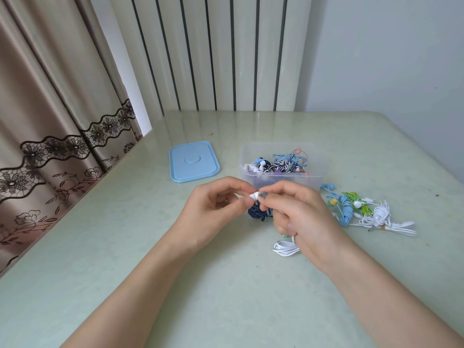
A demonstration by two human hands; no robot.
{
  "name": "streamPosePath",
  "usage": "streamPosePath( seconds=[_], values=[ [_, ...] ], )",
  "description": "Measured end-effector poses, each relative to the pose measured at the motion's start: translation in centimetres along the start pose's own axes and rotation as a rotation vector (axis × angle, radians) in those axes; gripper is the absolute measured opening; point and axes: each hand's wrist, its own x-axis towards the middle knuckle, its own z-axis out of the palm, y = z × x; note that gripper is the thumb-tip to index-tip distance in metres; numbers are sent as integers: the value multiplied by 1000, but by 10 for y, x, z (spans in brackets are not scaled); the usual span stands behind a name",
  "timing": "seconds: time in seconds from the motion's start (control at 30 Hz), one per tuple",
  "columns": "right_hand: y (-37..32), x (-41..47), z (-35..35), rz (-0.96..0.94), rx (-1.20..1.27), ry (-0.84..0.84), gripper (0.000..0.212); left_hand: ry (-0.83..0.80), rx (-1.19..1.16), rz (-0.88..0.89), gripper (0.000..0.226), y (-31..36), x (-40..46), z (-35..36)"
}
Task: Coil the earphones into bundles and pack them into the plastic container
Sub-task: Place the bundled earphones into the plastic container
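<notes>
Over the middle of the table, my left hand (216,207) and my right hand (298,217) meet and pinch a white earphone cable (255,196) between their fingertips. White loops of that cable (286,248) hang below my right hand. A dark blue coiled earphone (258,212) lies on the table just under my fingers. The clear plastic container (281,178) stands just beyond my hands and holds several coiled earphones. To its right lie loose earphones: a blue one (345,209), a green one (361,204) and a white one (384,217).
The container's light blue lid (193,162) lies flat to the left of the container. A lace-trimmed curtain (50,109) hangs along the table's left edge. A radiator (213,54) stands behind the far edge.
</notes>
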Motion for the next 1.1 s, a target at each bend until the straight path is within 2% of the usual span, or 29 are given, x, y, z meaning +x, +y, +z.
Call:
streamPosePath(
  seconds=[0.3, 0.47, 0.6, 1.1],
  values=[
    [-6, -1, -1, 113, 255, -75, 6, -21, -108, -5, 10, 6, -2, 4],
    [-7, -1, -1, 173, 395, -117, 21, -30, -171, 2, 14, 9, -3, 5],
    [-7, -3, 1, 217, 469, -143, 19, -31, -202, 2, 13, 11, -4, 6],
    [-6, -5, 4, 274, 558, -182, 16, -53, -211, 25, 15, 14, -4, 6]
  ],
)
